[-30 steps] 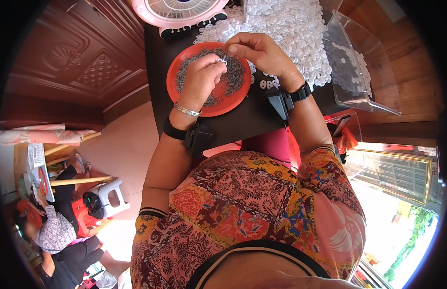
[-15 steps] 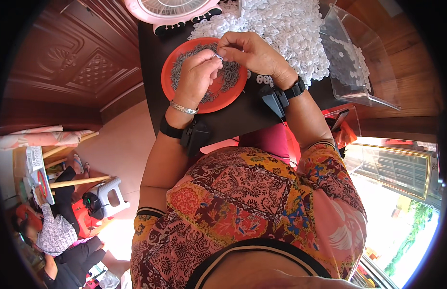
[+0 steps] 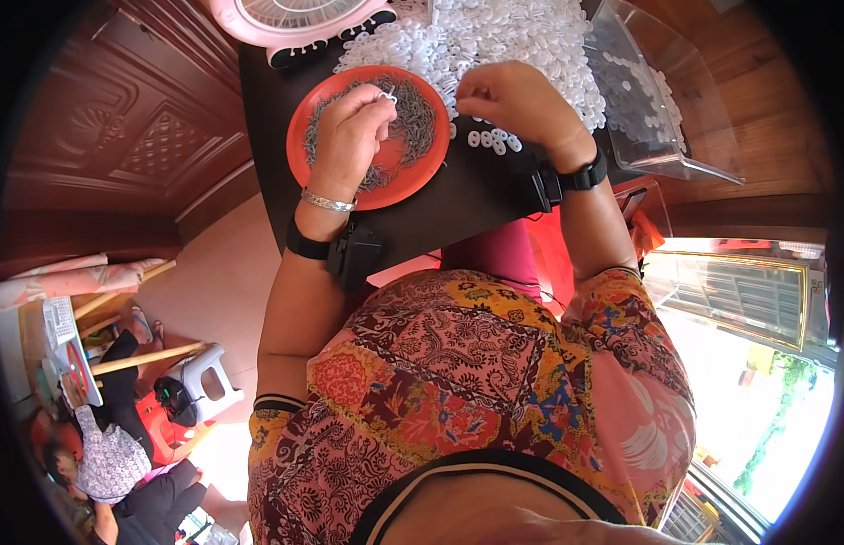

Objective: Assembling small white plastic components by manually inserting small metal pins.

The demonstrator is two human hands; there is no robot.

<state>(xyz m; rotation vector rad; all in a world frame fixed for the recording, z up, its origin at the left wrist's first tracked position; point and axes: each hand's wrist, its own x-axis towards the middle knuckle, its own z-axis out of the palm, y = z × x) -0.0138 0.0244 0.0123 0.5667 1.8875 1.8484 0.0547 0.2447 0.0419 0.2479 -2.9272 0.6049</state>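
My left hand is above an orange-red round tray, pinching a small white plastic piece between thumb and fingertips. Small thin grey pieces lie heaped in the tray, too small to name more exactly. To the right of the tray, my right hand hovers with its fingers bent together; whether they hold anything is hidden. It is nearest a large heap of white oval two-holed plastic pieces. Several more white ovals lie loose on the dark table just below that hand.
A pink fan stands at the table's far left. On the right, a clear plastic bin holds more white pieces. The dark tabletop ends close to my body. At lower left are a grey stool and another person.
My right hand has moved right, away from the left hand and the tray, toward the loose white ovals. My left hand still pinches the white piece. The view has shifted slightly.
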